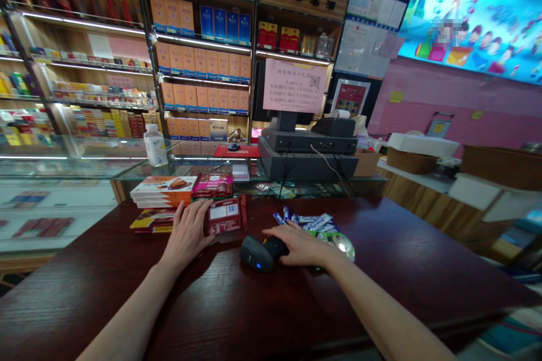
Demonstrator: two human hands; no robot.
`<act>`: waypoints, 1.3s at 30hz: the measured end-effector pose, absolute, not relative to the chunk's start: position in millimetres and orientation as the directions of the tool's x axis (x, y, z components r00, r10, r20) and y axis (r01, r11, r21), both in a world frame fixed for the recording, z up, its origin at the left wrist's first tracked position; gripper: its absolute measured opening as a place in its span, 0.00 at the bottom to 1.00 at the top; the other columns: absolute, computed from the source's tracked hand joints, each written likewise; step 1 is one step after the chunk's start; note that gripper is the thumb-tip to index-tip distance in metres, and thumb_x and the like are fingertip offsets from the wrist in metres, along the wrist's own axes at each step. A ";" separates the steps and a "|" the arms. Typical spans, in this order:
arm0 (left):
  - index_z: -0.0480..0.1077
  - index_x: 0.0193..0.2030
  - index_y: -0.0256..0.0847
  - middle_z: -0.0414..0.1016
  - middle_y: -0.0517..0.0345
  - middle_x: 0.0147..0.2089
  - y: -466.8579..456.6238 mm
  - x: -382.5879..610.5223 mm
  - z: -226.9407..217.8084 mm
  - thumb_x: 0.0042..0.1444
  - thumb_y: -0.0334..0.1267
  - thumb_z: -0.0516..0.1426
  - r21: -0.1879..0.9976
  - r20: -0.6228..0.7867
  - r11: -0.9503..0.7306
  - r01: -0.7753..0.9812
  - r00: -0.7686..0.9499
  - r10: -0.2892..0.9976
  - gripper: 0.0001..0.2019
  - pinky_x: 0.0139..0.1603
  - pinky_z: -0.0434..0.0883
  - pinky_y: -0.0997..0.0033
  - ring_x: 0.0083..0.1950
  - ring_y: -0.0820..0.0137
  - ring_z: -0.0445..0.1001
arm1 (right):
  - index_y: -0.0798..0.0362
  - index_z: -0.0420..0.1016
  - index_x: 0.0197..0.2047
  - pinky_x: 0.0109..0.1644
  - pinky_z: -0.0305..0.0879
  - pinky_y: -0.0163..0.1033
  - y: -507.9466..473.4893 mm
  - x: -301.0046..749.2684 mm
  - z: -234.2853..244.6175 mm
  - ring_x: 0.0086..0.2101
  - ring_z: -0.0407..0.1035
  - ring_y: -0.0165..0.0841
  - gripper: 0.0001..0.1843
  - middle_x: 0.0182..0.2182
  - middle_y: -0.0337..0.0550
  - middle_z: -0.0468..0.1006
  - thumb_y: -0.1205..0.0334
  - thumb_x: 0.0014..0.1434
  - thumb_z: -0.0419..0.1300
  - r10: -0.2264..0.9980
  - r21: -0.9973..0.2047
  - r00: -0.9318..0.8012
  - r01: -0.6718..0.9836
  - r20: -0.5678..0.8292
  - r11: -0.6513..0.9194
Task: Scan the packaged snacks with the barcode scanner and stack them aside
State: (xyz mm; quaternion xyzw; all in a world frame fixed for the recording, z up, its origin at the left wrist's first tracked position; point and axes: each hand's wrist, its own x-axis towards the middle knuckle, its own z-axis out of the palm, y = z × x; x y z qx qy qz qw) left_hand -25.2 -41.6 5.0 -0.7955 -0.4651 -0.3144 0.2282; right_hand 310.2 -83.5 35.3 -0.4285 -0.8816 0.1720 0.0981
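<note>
1. Red snack packet (225, 215) lies flat near the far edge of the dark red wooden counter (97, 299), barcode label facing up, just right of the left hand (187, 231).
2. Left fingers (195, 215) are curved against the packet's left side. The hand touches the packet, but I cannot tell whether the fingers are closed on it or only resting there.
3. Right hand (301, 245) lies palm down near the middle of the counter, with the right fingers (275, 232) extended and relaxed, not clenched. They rest over the rear of a black handheld barcode scanner (260, 254), which lies on its side with a small blue light showing.
4. Blue-and-white stick sachets (305, 222) lie scattered just beyond the right hand, toward the far edge, and a round, shiny silver-green packet (345, 248) sits at their right end, touching the hand's outer side.
5. Stacked orange boxes (163, 192) sit at the far left edge, topped at their right by a maroon box (212, 186). A flat yellow-and-red packet (152, 220) lies just left of the left hand.
6. Behind the far edge stand a glass display case (71, 166), a plastic water bottle (154, 146) and a black cash register (307, 152).
</note>
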 end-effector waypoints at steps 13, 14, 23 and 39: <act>0.55 0.67 0.39 0.67 0.42 0.64 -46.1 -26.8 7.1 0.50 0.34 0.61 -0.068 0.719 -0.468 0.881 0.368 0.590 0.37 0.73 0.47 0.45 0.65 0.54 0.66 | 0.43 0.68 0.63 0.71 0.37 0.57 -78.9 306.0 28.5 0.60 0.65 0.43 0.32 0.58 0.44 0.74 0.60 0.54 0.65 0.789 -0.463 -0.591 0.659 0.171 0.593; 0.55 0.67 0.39 0.68 0.42 0.64 -46.4 -27.2 7.2 0.50 0.34 0.62 -0.066 0.720 -0.467 0.882 0.366 0.589 0.37 0.73 0.48 0.44 0.65 0.54 0.66 | 0.43 0.67 0.64 0.70 0.38 0.57 -77.8 306.8 30.0 0.60 0.65 0.44 0.33 0.59 0.44 0.74 0.59 0.55 0.65 0.790 -0.465 -0.586 0.657 0.180 0.594; 0.54 0.69 0.40 0.67 0.42 0.64 -45.5 -31.0 6.1 0.49 0.33 0.61 -0.065 0.735 -0.439 0.896 0.341 0.586 0.39 0.73 0.48 0.43 0.65 0.53 0.66 | 0.42 0.66 0.65 0.66 0.46 0.53 -72.7 307.2 64.3 0.55 0.69 0.42 0.31 0.57 0.42 0.76 0.56 0.58 0.63 0.795 -0.458 -0.547 0.655 0.262 0.602; 0.53 0.69 0.40 0.67 0.40 0.64 -41.1 -33.8 1.3 0.53 0.37 0.60 -0.059 0.749 -0.430 0.901 0.325 0.577 0.37 0.73 0.47 0.42 0.67 0.51 0.65 | 0.39 0.65 0.65 0.68 0.44 0.54 -71.4 307.8 77.4 0.56 0.68 0.43 0.35 0.55 0.39 0.78 0.55 0.55 0.66 0.803 -0.496 -0.555 0.645 0.218 0.581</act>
